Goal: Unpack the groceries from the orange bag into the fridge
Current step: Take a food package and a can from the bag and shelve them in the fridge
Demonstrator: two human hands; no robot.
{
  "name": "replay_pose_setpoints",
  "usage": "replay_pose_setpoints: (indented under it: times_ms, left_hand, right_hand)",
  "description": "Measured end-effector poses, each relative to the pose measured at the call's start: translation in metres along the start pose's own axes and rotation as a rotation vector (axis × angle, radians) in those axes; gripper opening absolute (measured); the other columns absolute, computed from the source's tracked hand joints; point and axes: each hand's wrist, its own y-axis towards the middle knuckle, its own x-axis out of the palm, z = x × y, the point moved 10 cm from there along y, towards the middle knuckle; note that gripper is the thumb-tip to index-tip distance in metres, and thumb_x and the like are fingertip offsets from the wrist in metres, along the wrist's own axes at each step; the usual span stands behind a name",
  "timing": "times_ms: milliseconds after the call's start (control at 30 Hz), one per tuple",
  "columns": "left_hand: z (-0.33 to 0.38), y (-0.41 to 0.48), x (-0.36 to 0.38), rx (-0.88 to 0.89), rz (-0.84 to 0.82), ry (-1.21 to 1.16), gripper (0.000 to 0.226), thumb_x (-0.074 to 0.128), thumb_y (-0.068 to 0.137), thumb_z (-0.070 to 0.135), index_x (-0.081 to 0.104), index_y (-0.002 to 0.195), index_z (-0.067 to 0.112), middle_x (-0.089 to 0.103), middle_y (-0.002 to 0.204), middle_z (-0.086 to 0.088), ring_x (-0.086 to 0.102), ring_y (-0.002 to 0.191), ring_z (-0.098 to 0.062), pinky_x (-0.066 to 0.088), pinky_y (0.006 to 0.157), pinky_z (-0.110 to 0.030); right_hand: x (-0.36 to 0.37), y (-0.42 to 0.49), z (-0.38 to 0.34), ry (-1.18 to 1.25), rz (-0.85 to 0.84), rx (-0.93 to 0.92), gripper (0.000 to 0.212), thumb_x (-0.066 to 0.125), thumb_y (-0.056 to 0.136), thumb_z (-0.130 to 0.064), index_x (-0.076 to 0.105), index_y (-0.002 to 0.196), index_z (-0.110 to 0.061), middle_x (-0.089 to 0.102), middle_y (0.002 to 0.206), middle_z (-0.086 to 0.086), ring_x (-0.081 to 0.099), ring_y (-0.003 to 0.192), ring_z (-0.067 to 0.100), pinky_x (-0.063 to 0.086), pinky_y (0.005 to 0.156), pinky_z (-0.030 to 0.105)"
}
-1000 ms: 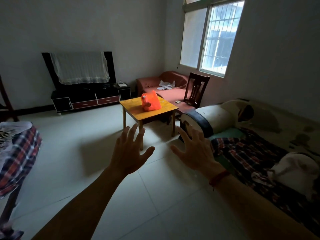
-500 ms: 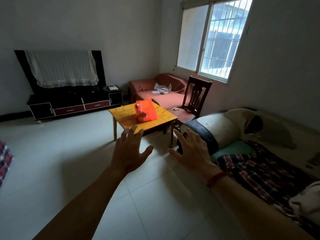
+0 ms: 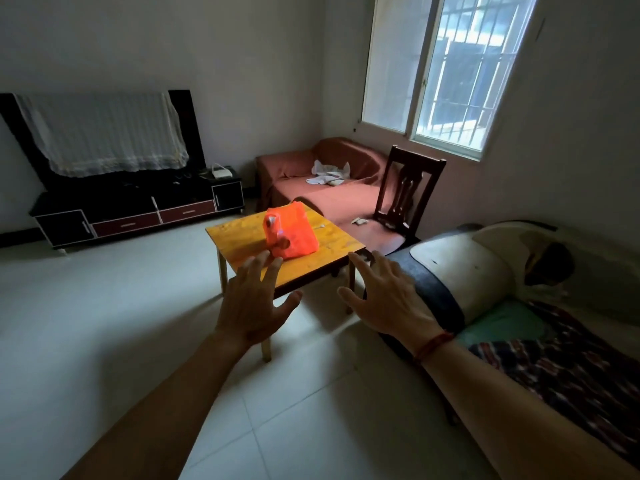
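Observation:
The orange bag point(image 3: 290, 233) stands bulging on a small yellow wooden table point(image 3: 242, 241) in the middle of the room. Both my arms stretch out in front of me toward it. My left hand point(image 3: 254, 303) is spread with straight fingers, short of the table's near edge and holding nothing. My right hand point(image 3: 384, 299) is spread the same way, to the right of the table's near corner, a red cord on its wrist. No fridge is in view.
A dark TV stand point(image 3: 138, 213) with a cloth-covered screen lines the far wall. A reddish sofa point(image 3: 329, 188) and a dark wooden chair point(image 3: 405, 199) sit behind the table. A sofa with cushions and plaid cloth point(image 3: 519, 306) runs along the right. Pale floor tiles point(image 3: 104, 323) spread to the left.
I have moved closer to the table: it and the bag look larger and nearer. The view has swung left to right, dropping the plaid cloth at the left. Both hands stay spread.

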Motion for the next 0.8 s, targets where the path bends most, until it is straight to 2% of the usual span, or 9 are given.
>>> replay_pose_setpoints:
  times_ms: [267,533,800]
  left_hand:
    - [-0.036,0.135,0.061,-0.066,-0.033,0.035,0.076,0.038,0.082,0.067,0.049,0.135,0.014,0.045,0.142,-0.012,0.043,0.128,-0.036,0.045,0.096,-0.049]
    - [-0.077,0.233,0.116,-0.117,-0.042,0.028,0.076,0.039,0.082,0.066,0.051,0.134,0.013,0.048,0.140,-0.015,0.045,0.126,-0.035,0.043,0.099,-0.045]
    - [-0.145,0.335,0.194,-0.180,-0.080,-0.015,0.081,0.033,0.081,0.072,0.041,0.143,0.019,0.038,0.149,-0.010,0.036,0.133,-0.030,0.036,0.106,-0.043]
  right_hand:
    - [0.040,0.156,0.052,0.013,-0.065,-0.029,0.073,0.042,0.090,-0.066,0.016,0.153,-0.038,0.024,0.158,0.013,0.031,0.139,0.033,0.038,0.102,0.049]
    - [0.094,0.275,0.063,0.012,-0.098,-0.090,0.073,0.042,0.090,-0.067,0.017,0.153,-0.039,0.026,0.157,0.014,0.033,0.137,0.034,0.038,0.102,0.049]
    - [0.160,0.404,0.059,-0.025,-0.119,-0.135,0.076,0.042,0.088,-0.069,0.016,0.153,-0.038,0.026,0.156,0.015,0.033,0.136,0.035,0.038,0.104,0.049]
